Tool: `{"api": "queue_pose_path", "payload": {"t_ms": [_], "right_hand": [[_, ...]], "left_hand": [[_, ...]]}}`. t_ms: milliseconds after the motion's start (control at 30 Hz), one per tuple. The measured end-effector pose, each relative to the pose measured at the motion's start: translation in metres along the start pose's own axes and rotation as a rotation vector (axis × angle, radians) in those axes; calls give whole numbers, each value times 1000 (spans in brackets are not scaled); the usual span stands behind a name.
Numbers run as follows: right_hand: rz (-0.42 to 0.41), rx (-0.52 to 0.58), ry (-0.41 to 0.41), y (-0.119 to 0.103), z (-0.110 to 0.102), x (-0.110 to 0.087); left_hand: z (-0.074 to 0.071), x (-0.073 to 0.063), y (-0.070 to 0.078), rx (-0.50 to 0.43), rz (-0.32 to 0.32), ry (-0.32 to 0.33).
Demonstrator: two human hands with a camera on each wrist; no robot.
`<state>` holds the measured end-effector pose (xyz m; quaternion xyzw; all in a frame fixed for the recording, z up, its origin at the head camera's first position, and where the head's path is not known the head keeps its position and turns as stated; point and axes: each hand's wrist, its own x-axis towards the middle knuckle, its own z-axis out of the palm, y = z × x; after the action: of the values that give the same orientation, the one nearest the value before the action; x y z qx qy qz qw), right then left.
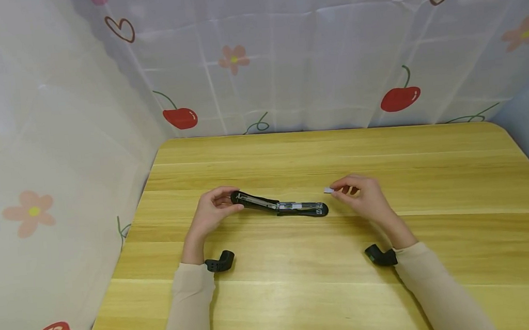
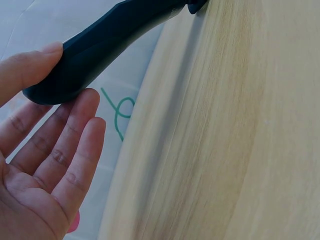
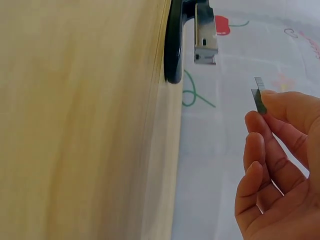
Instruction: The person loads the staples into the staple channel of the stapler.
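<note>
A black stapler (image 1: 296, 209) is unfolded wide, its metal staple channel facing up in the head view. My left hand (image 1: 212, 210) pinches the end of its raised arm between thumb and fingers. In the left wrist view the smooth dark underside of that arm (image 2: 100, 50) shows, with the thumb on top and the other fingers below. My right hand (image 1: 360, 193) pinches a short strip of staples (image 1: 328, 190) between thumb and index finger, just right of the stapler's far end. The strip's two rows of legs show in the right wrist view, apart from the stapler's metal channel (image 3: 205, 37).
The stapler's lower part lies over a wooden table (image 1: 293, 287). Behind the table hangs a pale curtain (image 1: 294, 69) printed with cherries, flowers and hearts. Black wrist cameras (image 1: 221, 261) are strapped at both cuffs.
</note>
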<state>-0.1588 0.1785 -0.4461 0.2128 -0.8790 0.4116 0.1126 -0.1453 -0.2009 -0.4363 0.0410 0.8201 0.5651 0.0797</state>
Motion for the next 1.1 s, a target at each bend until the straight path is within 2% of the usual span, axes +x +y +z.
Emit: {"api": "queue_pose_path", "payload": {"t_ms": [200, 233, 433, 500, 867, 1000, 1100], "right_hand": [[-30, 18, -51, -8, 8, 2], [-32, 24, -62, -9, 10, 2], [-33, 32, -122, -13, 16, 3], [-31, 32, -141, -14, 18, 3], [-31, 20, -187, -16, 26, 4], [-32, 10, -201, -15, 28, 4], [-34, 2, -208, -15, 28, 4]], "left_hand": [[0, -1, -1, -11, 16, 0], [0, -2, 3, -8, 13, -2], [0, -2, 4, 7, 3, -6], [0, 0, -1, 4, 11, -4], [0, 1, -3, 0, 14, -5], [0, 0, 0, 2, 5, -6], [0, -4, 9, 11, 1, -8]]}}
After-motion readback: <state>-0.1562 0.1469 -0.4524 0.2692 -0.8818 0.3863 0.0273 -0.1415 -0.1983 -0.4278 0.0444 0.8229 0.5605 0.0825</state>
